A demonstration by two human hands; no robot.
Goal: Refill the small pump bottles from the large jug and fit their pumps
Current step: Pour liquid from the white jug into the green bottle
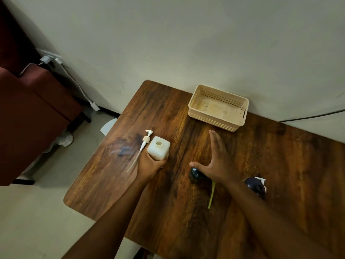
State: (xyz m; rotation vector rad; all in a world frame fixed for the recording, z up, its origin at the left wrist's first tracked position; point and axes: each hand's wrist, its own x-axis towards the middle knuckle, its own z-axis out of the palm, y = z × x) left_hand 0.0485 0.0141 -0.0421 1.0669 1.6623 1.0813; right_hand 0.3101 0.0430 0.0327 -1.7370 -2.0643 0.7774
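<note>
Translucent white plastic, square-shouldered: one small bottle [158, 147], mouth uncapped, stood on the worktop [280, 165], my left hand [149, 166] curled round its base. Its pump [144, 142], with a thin dip tube, lay loose just beside it. My right hand [217, 161] hovered with fingers [214, 141] straight, held together, holding nothing, over a dark, glossy bottle [195, 174]. Another dark container [255, 186] sat near. Perforated cream basket [218, 107]. I judged filling and fitting both outstanding; fill level unreadable.

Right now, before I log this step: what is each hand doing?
Left hand: holding the white bottle.
Right hand: open, fingers straight, holding nothing.
</note>
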